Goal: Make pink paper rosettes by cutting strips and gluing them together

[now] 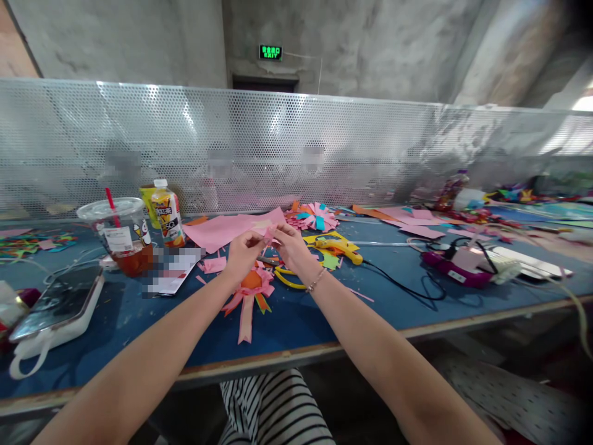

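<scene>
Fingertips of my left hand (244,252) and my right hand (293,247) pinch a small piece of pink paper (269,233) between them, above the table. Below my left hand lies a pink paper rosette with an orange centre (252,279) and ribbon-like tails. Scissors with yellow handles (288,282) lie under my right hand, partly hidden by it. Just beyond my hands is a large sheet of pink paper (217,232). A second rosette, pink with blue strips (317,217), sits behind them. To the right of my right hand rests a yellow glue gun (340,248) with a black cord.
On the left stand a plastic cup of brown drink (125,241), a juice bottle (167,213) and a phone on a white power bank (60,309). A purple power strip (456,269) with cables lies right. A perforated metal screen (278,148) borders the blue table (296,324).
</scene>
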Motion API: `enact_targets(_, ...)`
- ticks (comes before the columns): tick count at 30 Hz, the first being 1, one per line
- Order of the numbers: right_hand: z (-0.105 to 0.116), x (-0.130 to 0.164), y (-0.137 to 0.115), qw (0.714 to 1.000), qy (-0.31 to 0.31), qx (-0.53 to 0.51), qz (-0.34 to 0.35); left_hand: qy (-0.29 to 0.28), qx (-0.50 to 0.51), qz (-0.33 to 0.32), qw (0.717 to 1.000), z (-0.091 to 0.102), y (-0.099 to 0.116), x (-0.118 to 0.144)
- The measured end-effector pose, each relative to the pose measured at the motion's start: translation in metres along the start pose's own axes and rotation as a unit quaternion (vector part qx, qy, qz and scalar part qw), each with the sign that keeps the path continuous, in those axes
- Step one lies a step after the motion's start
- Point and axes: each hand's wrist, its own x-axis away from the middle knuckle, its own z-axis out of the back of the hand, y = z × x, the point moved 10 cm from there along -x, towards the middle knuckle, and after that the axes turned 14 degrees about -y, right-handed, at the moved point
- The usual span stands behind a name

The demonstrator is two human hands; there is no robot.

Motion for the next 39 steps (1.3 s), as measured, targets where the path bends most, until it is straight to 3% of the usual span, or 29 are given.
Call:
enact_targets(19,-0.001,0.0,0.001,1.0,-0.006,-0.017,-0.006,-0.015,0.012,-0.014,1.0,-0.003,-0.003,-0.002)
enact_targets(28,0.009,-0.003,0.003,0.999,0.021,-0.009,-0.024,-0.009,0.026,-0.018,0.999,0.0,-0.006,-0.003)
enact_targets(39,0.01,-0.002,0.002,0.999,0.023,0.019,-0.029,-0.005,0.029,0.006,1.0,-0.002,-0.008,-0.003)
